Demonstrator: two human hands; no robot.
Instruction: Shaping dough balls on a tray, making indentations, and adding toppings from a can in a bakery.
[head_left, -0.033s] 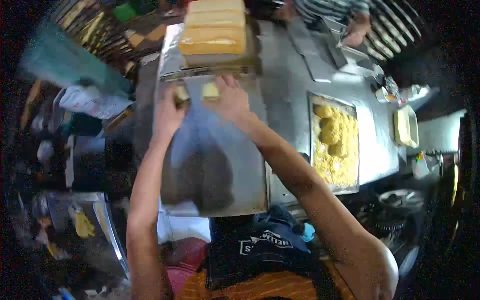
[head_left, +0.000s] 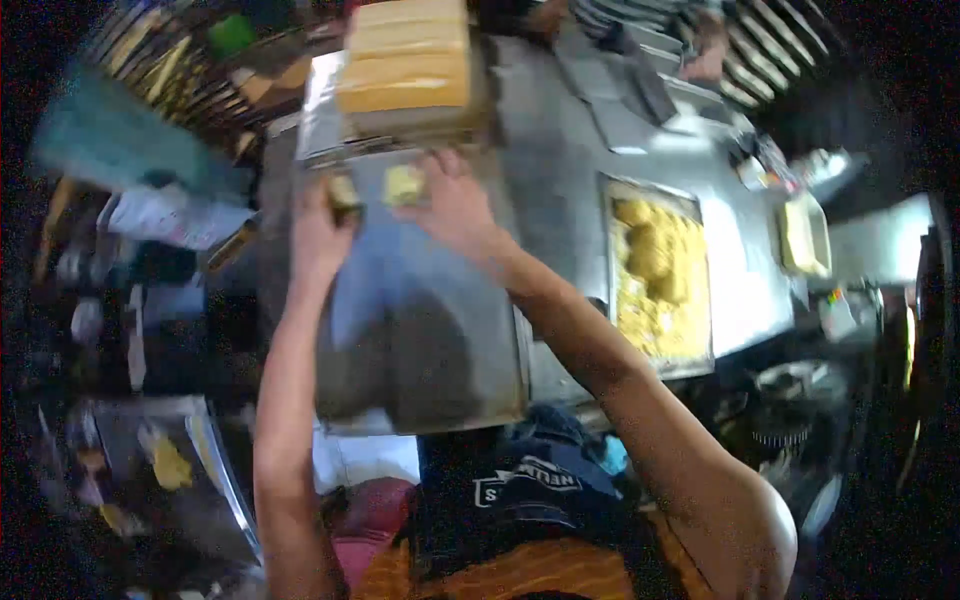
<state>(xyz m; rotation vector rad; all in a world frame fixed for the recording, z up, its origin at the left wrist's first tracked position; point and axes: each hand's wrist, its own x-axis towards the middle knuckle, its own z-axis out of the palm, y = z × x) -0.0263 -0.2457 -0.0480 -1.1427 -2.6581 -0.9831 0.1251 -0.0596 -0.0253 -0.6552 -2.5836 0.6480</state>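
Over the far part of a flat metal tray (head_left: 425,340), my left hand (head_left: 318,235) has its fingers closed around a small piece (head_left: 343,190), pale yellow with a darker side. Beside it, my right hand (head_left: 460,205) grips a small pale yellow block (head_left: 403,185) at its right side. A gap separates the two pieces, and both sit near the tray's far edge. Motion blur hides their exact kind, and some fingertips are covered. Just beyond them stands a row of large light-brown, cream-topped slabs (head_left: 405,90) that look like sponge cake.
To the right, a shallow tray (head_left: 612,280) holds yellow crumbs and several crumb-covered lumps (head_left: 650,250). Farther right are a pale yellow tub (head_left: 803,240) and a white bottle (head_left: 836,315). Another person's hand (head_left: 707,55) is at the far right, by metal pans. A teal panel (head_left: 140,130) stands left.
The whole view has shifted slightly, so the table and trays appear a little farther left. Both hands keep their grip on the two pieces near the tray's far edge.
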